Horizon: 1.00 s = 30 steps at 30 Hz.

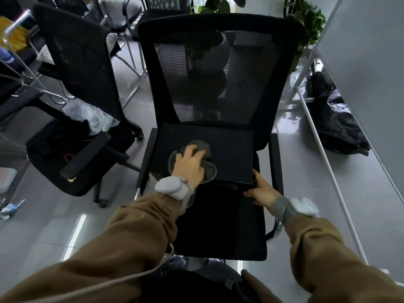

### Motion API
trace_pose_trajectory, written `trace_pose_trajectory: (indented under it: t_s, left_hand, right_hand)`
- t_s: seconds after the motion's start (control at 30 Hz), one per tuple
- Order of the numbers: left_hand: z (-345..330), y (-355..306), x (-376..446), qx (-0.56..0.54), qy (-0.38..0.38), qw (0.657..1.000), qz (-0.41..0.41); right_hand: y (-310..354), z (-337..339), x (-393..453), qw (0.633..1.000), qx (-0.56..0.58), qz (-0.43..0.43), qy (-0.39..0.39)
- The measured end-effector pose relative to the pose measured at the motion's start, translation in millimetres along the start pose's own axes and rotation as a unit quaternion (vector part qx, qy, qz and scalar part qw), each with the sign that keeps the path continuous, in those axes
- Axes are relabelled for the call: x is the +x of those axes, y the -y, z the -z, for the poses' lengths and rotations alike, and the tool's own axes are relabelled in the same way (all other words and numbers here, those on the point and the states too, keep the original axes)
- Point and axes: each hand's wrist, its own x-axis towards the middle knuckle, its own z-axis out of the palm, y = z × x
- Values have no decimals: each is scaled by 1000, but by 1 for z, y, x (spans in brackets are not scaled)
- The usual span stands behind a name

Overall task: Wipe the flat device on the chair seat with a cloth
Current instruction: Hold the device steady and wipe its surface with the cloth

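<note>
A flat black device (227, 149) lies on the seat (218, 226) of a black mesh-back chair, toward the backrest. A grey cloth (202, 146) is spread on the device's left part. My left hand (190, 164) presses flat on the cloth with fingers spread over it. My right hand (261, 190) grips the device's near right corner, thumb on the front edge. Both wrists carry white trackers.
Another black office chair (72, 68) with an armrest (86, 155) stands to the left, plastic wrap on its seat. A white frame pole (328, 167) and a black bag (336, 125) are at the right. Plants stand behind the chair back. Grey tiled floor surrounds.
</note>
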Motion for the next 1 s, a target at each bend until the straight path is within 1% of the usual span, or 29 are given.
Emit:
trace_pose_trajectory:
  t_s: [0.13,0.3,0.37,0.5,0.6,0.77,0.87,1.0]
  left_hand:
    - [-15,-48,8,-10,49,998,-40]
    - [-33,-98,5,-12,110,986,-125]
    - [-37,-101,2,-17,114,983,-143]
    - [-35,-85,-2,-10,105,980,-171]
    - [-28,-77,-3,10,86,984,-158]
    - [-12,-51,-5,45,72,988,-132]
    - [-1,-23,-7,56,52,992,-99]
    - [19,24,-11,49,20,998,-30]
  right_hand:
    - [-1,-1,-1,1000,7,7,3]
    - [-8,-2,-1,999,34,30,-4]
    - [-14,-3,-1,998,57,29,-11]
    - [-26,-11,-1,993,120,3,-21]
    - [-27,-16,-2,993,120,6,-14]
    - [-21,-11,0,997,78,20,-5]
    - [-20,-9,3,998,59,38,4]
    - [-23,-10,6,997,51,52,7]
